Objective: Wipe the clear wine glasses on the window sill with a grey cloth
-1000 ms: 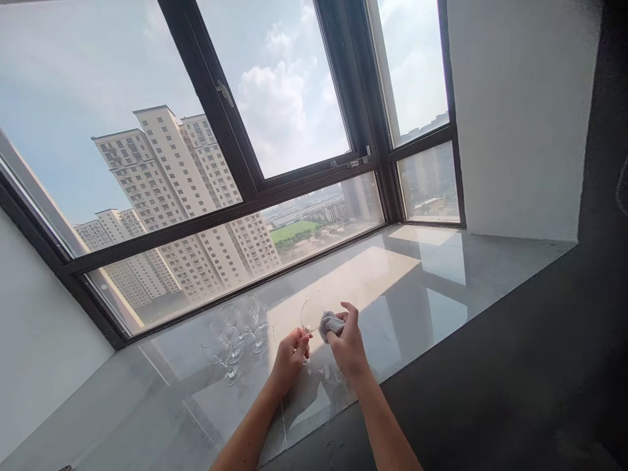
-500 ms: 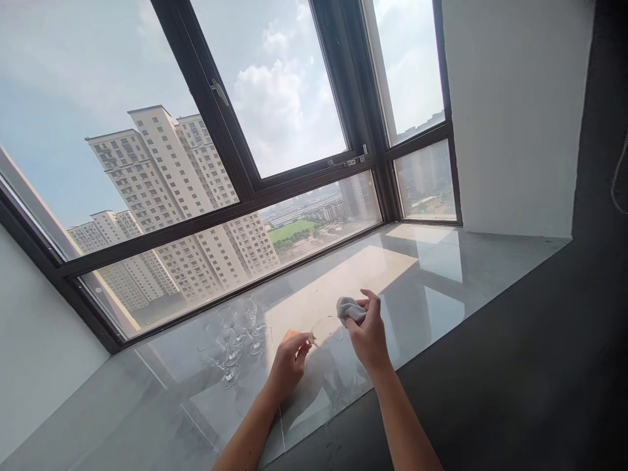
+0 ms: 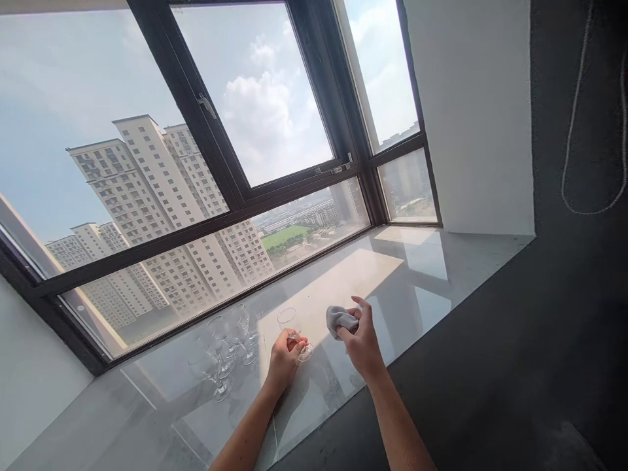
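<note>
Between the fingers of my left hand [image 3: 282,363] is the stem of a clear stemmed glass [image 3: 287,320]. Its bowl points up and toward the window, leaning a little left, and its round foot shows below my fingertips. A bunched grey cloth [image 3: 339,322] is gripped in my right hand [image 3: 366,347], to the right of the glass and apart from it. My right index finger sticks out above the cloth. Left of my left hand, several clear stemmed glasses [image 3: 223,390] stand upright in a cluster on the glossy sill [image 3: 338,278].
Behind the sill rises a dark-framed window [image 3: 294,208] with a handle [image 3: 207,106]. White walls [image 3: 475,131] border it on both sides. The sill's front edge runs diagonally above a dark grey area. A looped cord [image 3: 566,163] hangs at the far right.
The glass in my left hand has swung from lying sideways toward the cloth to bowl-up, away from it. My right hand still grips the cloth. The view has shifted slightly right.
</note>
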Motion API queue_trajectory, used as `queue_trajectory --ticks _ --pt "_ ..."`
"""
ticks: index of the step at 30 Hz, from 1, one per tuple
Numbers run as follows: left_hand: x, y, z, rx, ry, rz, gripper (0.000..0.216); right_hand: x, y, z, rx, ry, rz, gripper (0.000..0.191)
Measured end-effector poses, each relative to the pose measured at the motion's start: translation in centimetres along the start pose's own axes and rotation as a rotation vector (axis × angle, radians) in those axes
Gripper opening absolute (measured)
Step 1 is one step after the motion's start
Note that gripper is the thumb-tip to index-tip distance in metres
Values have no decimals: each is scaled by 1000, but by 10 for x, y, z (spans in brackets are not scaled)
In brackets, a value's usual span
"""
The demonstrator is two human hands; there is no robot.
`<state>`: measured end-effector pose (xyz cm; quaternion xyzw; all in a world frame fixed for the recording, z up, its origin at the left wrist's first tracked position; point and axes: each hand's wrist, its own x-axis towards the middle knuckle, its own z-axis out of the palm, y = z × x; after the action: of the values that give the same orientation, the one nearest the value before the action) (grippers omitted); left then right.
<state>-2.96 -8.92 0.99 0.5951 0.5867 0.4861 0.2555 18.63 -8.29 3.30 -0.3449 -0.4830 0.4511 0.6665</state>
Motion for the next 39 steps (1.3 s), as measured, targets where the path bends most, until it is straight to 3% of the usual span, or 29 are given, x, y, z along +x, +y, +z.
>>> queue_trajectory --ticks 8,15,18,20,23,27,30,32,34,37,39 --pt "72 -6 57 336 146 62 8 1 -3 -4 2 69 8 59" --pt "135 -6 84 517 180 42 20 4 11 -6 11 81 24 59" --pt "146 -8 89 522 233 35 15 5 17 -6 2 72 31 59" --pt "138 -9 87 500 285 64 27 6 18 -8 -14 68 41 59" --pt "101 -8 71 438 309 120 40 6 17 -9 -32 57 58 59" --pt "30 1 25 530 254 365 26 3 12 -7 -55 50 83 60" --pt "-15 7 -17 634 318 538 18 -5 9 -2 -69 -18 118 61" --pt "-37 7 -42 687 433 603 15 -10 9 2 -66 -64 135 62" --pt "-53 5 -66 725 635 639 18 -14 9 5 -65 -75 139 63" --pt "-69 -4 -98 694 978 614 45 -19 13 10 -65 -63 130 64" --pt "-75 -14 -119 614 1074 531 63 -20 17 12 -55 -66 129 63"
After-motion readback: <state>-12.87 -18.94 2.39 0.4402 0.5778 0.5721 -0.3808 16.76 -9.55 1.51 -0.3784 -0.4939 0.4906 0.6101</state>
